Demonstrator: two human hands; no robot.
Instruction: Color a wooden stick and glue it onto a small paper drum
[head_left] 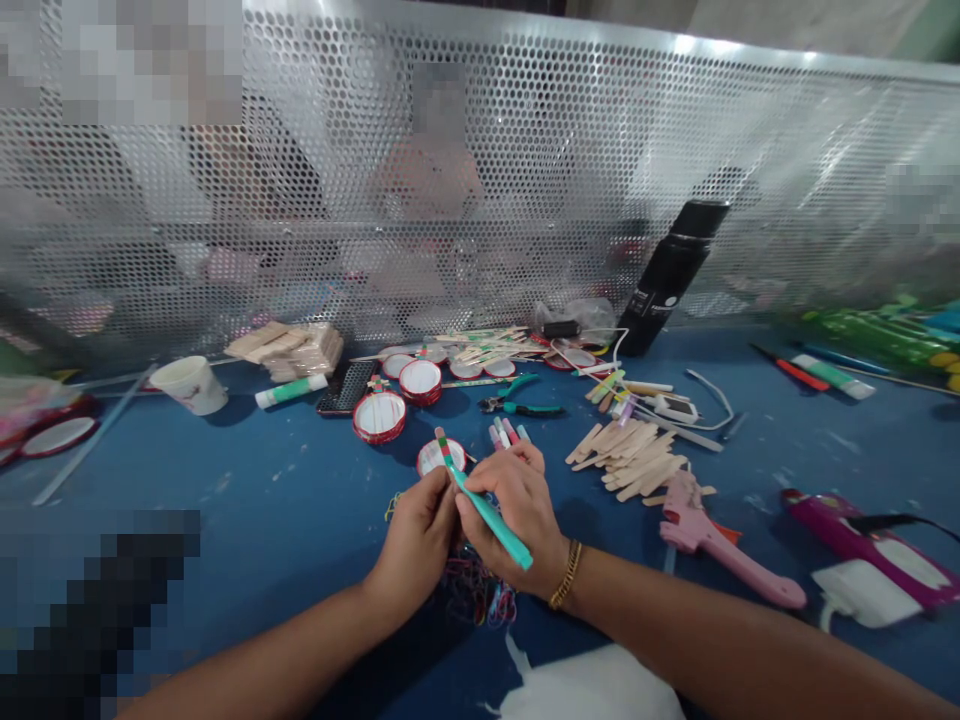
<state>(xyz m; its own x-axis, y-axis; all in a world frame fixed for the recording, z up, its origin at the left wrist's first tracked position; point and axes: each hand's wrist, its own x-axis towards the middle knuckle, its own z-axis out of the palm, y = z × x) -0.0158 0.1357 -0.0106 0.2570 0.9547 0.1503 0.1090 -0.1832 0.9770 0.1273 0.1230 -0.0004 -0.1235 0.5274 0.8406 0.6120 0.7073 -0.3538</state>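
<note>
My left hand [418,537] and my right hand [517,510] meet over the blue table [285,500], both closed. My right hand grips a teal marker [491,520] like a pen, its tip against a small wooden stick [443,447] striped green and red. My left hand pinches that stick from the left and holds it upright. Just behind the stick lies a round red-rimmed lid [433,457]. Several coloured markers [504,433] poke out behind my right hand. A tangle of coloured rubber bands [480,592] lies under my wrists.
A pile of plain wooden sticks [630,458] and a pink glue gun [712,540] lie to the right, pliers [517,400] and more red-rimmed lids [397,395] behind. A black bottle [667,280] leans on the perforated metal screen [480,150]. People sit beyond the screen.
</note>
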